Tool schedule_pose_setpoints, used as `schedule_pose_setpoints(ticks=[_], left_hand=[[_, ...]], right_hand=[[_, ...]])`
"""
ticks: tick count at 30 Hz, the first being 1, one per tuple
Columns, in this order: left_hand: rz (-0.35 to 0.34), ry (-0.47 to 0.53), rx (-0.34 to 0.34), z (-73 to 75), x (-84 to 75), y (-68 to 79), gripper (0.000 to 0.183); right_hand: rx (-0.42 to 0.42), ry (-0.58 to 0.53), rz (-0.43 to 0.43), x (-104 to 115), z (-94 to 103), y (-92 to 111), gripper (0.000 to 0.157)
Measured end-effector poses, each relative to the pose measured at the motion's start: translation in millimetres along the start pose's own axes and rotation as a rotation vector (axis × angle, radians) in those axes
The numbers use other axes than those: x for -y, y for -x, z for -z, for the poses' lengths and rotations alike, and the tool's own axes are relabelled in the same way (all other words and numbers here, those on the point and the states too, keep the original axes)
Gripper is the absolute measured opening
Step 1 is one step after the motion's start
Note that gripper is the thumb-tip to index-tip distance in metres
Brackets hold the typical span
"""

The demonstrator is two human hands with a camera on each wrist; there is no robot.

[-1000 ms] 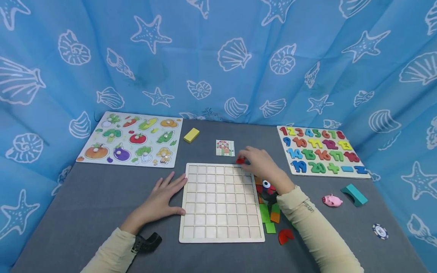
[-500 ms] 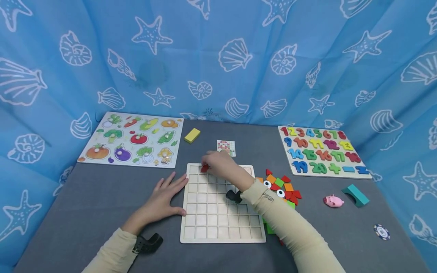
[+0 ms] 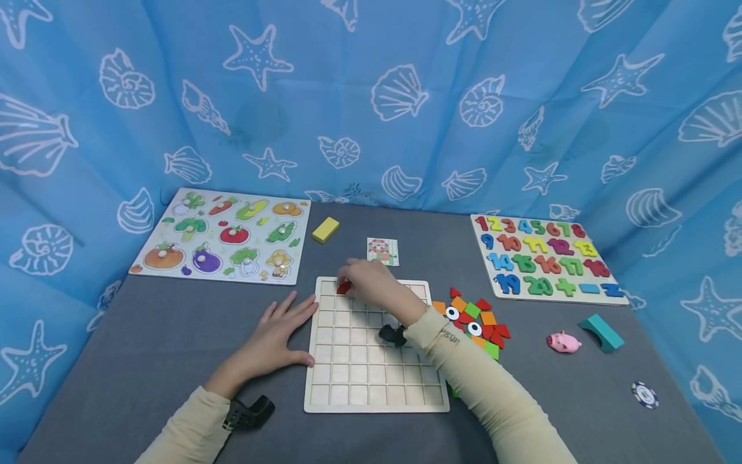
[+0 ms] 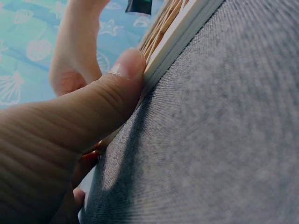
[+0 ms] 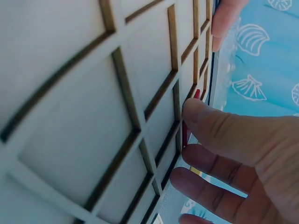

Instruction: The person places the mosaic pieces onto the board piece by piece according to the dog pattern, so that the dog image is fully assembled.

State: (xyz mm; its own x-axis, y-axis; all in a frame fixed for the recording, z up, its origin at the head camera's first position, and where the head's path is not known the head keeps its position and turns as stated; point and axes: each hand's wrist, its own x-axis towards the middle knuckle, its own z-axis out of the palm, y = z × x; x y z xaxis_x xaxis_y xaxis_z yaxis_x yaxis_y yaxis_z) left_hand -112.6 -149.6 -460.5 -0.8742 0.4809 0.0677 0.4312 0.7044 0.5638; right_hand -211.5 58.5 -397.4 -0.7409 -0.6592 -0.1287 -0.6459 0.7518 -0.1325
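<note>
A pale wooden grid board (image 3: 377, 408) with square cells lies on the grey table. My left hand (image 3: 271, 341) rests against its left edge, fingers spread; the left wrist view shows the thumb (image 4: 126, 70) touching the side of the board. Over the top row, near the upper left corner, my right hand (image 3: 371, 281) pinches a small red wooden piece (image 3: 344, 288) between thumb and fingers. In the right wrist view the red piece (image 5: 185, 134) shows as a thin edge at the grid, mostly hidden by the thumb.
Loose red, orange and green pieces (image 3: 472, 310) lie right of the board, partly under the right forearm. Behind it are a pattern card (image 3: 382, 251) and yellow block (image 3: 325, 229). Vegetable (image 3: 255, 245) and number puzzles (image 3: 545, 258), a pink pig (image 3: 563, 341), teal arch (image 3: 603, 331) and chip (image 3: 645, 394) flank it.
My right hand has moved left with the red piece, from the board's upper right corner to its upper left cells. The left hand has stayed at the board's edge.
</note>
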Motion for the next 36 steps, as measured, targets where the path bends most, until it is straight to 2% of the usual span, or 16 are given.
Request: schedule_pose_setpoints(ticks=[4,9,14,18,22,26,30,36], left_hand=[[-0.004,-0.004,-0.004,-0.3,-0.5,0.0,0.097],[-0.008,0.001,-0.004,-1.1,-0.2,-1.6,0.097],[-0.018,0.002,-0.006,-1.4,0.2,-3.2,0.098],[-0.013,0.004,-0.007,-0.3,0.0,-2.5,0.099],[-0.012,0.005,-0.002,0.3,0.2,-1.4,0.100],[-0.009,0.004,-0.003,-0.1,-0.9,-1.5,0.102],[-0.003,-0.003,-0.006,0.8,-0.5,-0.3,0.102],[-0.006,-0.004,0.001,0.9,-0.5,-1.0,0.101]], right_hand=[[-0.005,-0.032,-0.010,-2,-3.0,0,0.018],[-0.085,-0.072,-0.011,-10,2.4,12,0.020],[-0.200,-0.131,-0.043,-41,15.7,46,0.024],[-0.246,-0.155,-0.145,-75,17.7,86,0.025],[-0.199,-0.165,-0.290,-100,10.0,124,0.022],[-0.165,-0.182,-0.314,-113,-2.9,146,0.019],[-0.146,-0.174,-0.269,-113,-12.6,145,0.019],[-0.102,-0.139,-0.255,-106,-13.7,138,0.019]])
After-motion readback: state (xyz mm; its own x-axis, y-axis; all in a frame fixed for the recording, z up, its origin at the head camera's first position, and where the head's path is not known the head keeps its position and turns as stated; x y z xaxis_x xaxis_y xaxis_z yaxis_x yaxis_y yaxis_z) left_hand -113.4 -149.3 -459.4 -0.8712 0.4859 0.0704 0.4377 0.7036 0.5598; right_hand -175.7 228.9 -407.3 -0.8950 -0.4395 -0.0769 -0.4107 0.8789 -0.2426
